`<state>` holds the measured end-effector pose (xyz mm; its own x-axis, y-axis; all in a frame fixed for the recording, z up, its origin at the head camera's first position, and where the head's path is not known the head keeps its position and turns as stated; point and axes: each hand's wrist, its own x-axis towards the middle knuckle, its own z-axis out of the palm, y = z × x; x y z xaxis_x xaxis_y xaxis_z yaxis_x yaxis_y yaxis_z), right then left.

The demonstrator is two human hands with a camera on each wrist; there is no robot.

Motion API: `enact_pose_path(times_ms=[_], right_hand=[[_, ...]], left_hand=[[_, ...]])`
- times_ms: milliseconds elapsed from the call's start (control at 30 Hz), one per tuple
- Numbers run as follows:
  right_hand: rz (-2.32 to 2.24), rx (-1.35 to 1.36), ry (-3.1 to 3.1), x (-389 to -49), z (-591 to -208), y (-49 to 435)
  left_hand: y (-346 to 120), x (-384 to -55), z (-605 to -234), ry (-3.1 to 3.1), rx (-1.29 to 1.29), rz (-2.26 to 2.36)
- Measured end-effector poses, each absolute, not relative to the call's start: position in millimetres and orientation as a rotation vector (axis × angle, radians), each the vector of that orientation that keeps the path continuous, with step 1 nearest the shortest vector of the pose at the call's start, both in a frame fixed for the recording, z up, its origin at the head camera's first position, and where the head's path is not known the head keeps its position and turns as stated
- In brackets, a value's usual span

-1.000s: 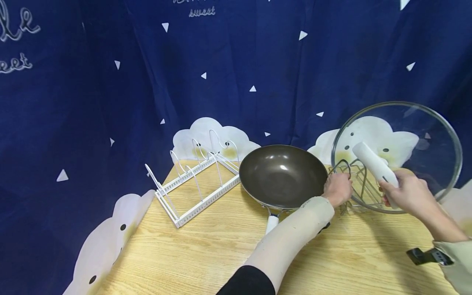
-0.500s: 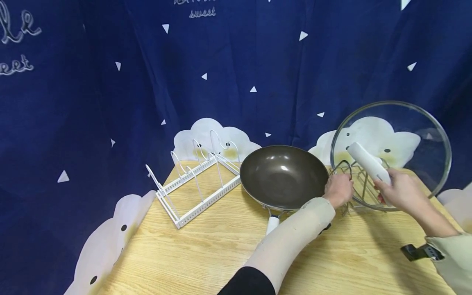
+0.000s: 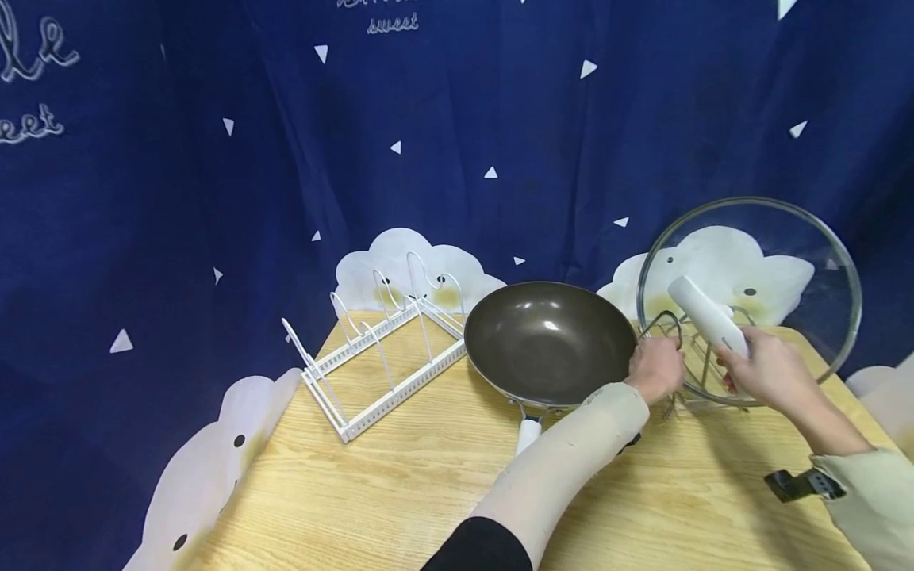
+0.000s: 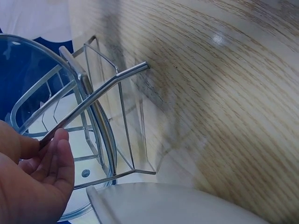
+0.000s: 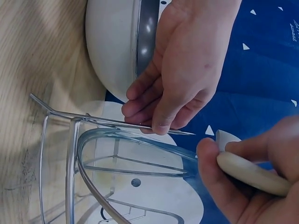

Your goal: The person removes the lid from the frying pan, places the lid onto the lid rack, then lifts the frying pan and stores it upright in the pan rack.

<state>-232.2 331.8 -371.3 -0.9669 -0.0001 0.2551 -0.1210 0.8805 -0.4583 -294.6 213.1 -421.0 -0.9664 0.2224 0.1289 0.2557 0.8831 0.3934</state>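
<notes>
On the right of the head view, a large glass pot lid (image 3: 821,238) stands nearly upright. Its white handle (image 3: 703,313) is gripped by my right hand (image 3: 771,373). The lid's lower rim (image 5: 93,175) sits among the wires of a silver wire rack (image 4: 121,77); whether it bears on the base, I cannot tell. My left hand (image 3: 655,369) pinches the rack's end wire between thumb and fingers, as the left wrist view shows. Just left of that hand lies a dark-lined wok (image 3: 550,341), its white handle (image 3: 528,434) toward me and partly behind my left forearm.
A white wire rack (image 3: 407,392) with upright dividers stands left of the wok on the wooden table (image 3: 343,507). Behind the table hangs a blue curtain (image 3: 428,95) with white triangles and clouds. My left forearm crosses in front of the wok.
The lid, with my right hand on its handle, has moved left, closer to my left hand and the silver rack. My left hand, the wok and the white rack stay put.
</notes>
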Motion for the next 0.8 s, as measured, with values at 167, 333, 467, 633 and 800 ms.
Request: enact_pose_path(times_ms=[167, 333, 467, 633, 800], right_hand=[[0.730, 0.062, -2.805, -235, -373, 333], [0.728, 0.031, -2.795, -238, -374, 339], [0.742, 0.013, -2.798, -238, -374, 342], [0.758, -0.004, -2.796, -238, -373, 340], [0.840, -0.050, -2.806, -235, -373, 333]], left_hand=[[212, -296, -420, -2.962, -0.396, -0.634], [212, -296, -422, -2.959, -0.409, -0.612], [213, -296, -423, -2.946, -0.410, -0.604], [213, -295, -421, -2.941, -0.398, -0.622], [212, -294, -420, -2.961, -0.390, -0.659]])
